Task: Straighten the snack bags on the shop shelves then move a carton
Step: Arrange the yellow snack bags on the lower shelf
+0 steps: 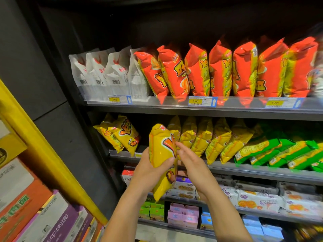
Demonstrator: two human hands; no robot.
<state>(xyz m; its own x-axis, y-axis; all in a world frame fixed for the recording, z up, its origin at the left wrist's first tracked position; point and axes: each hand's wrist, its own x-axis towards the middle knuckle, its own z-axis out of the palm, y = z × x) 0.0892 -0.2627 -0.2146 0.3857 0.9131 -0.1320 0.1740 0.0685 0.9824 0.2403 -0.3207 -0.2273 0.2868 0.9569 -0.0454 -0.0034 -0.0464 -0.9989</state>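
A person's left hand [148,170] grips a yellow snack bag [162,151] upright, its long axis running 12 to 6 o'clock, just in front of the middle shelf [244,169]. The shelf's open slot lies at 11 o'clock from the hands. The right hand [188,159], fingers straight, touches the bag's face from 3 o'clock.
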